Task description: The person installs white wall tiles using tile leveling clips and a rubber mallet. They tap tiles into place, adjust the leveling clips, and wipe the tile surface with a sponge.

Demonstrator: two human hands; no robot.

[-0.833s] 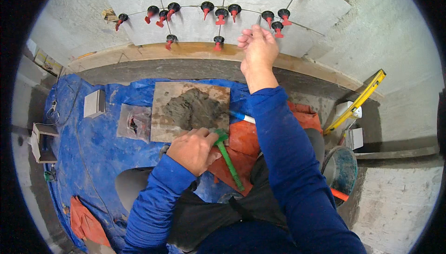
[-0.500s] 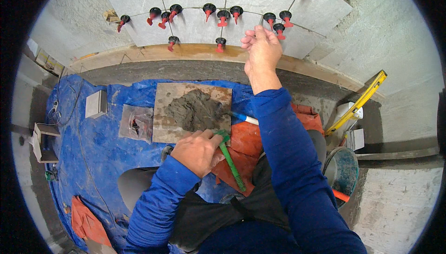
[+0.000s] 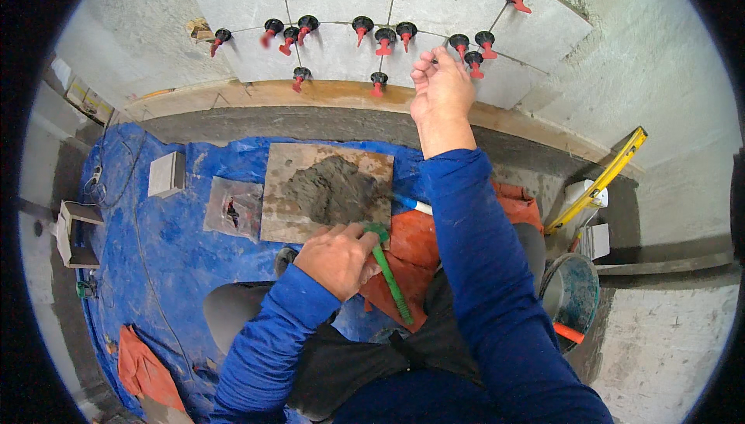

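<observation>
My right hand [image 3: 444, 90] is raised to the grey wall tiles [image 3: 341, 55], its fingers pinched together just below a joint between them. Whatever it holds, if anything, is too small to make out. Several black round tile levelling clips with red T-shaped handles [image 3: 385, 41] sit along the tile joints, a few of them right beside that hand. Low in front of me, my left hand [image 3: 335, 259] is closed around the head end of a green hammer-shaped tool [image 3: 394, 288]; its ribbed handle points down toward my lap. A bit of clear plastic shows beside the left fingers.
A board [image 3: 279, 222] carries a heap of grey mortar [image 3: 330, 191]. On the blue sheet [image 3: 171, 253] lie a clear bag [image 3: 233, 207] and a tile block [image 3: 166, 174]. A wooden batten [image 3: 256, 95] runs beneath the tiles. At right are a yellow level [image 3: 597, 183] and a bucket [image 3: 570, 288].
The whole view has shifted slightly, so the wall tiles and clips sit lower and further right. My right hand stays raised at the tiles, and my left hand keeps hold of the green tool.
</observation>
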